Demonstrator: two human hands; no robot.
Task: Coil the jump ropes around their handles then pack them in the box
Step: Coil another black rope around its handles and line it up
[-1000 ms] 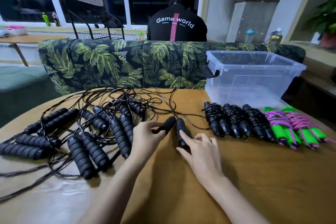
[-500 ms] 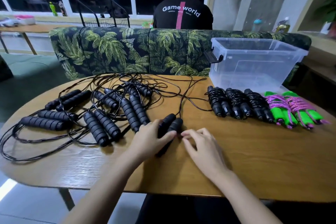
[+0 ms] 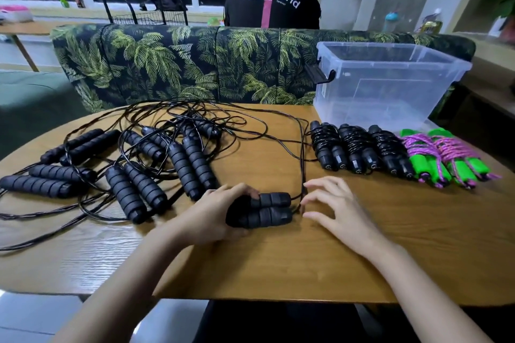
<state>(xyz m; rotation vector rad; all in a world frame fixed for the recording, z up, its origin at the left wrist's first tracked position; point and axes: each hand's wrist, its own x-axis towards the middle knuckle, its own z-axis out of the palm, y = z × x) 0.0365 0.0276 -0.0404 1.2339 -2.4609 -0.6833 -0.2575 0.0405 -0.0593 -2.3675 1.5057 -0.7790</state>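
Behind the wooden tabletop [image 3: 278, 264] ran a palm-print sofa [image 3: 167, 64], and beyond it a person in a black "Game world" shirt [image 3: 271, 0] sat with their back to the camera. On the left of the frame, uncoiled black jump ropes [image 3: 125, 195] with ribbed foam handles lay in a tangle of loose cord. At lower centre the left hand [image 3: 214, 211] gripped a pair of black handles [image 3: 267, 207] laid side by side on the wood, their ends pointing right. A thin black cord [image 3: 301, 153] ran down to those ends. The right hand [image 3: 337, 209] hovered just beside it, fingers spread and relaxed, grasping nothing. Further right lay three coiled black ropes [image 3: 358, 147], then two green-handled ropes [image 3: 443, 157] wound in pink-purple cord. A clear plastic box [image 3: 390, 86] stood behind them at upper right.
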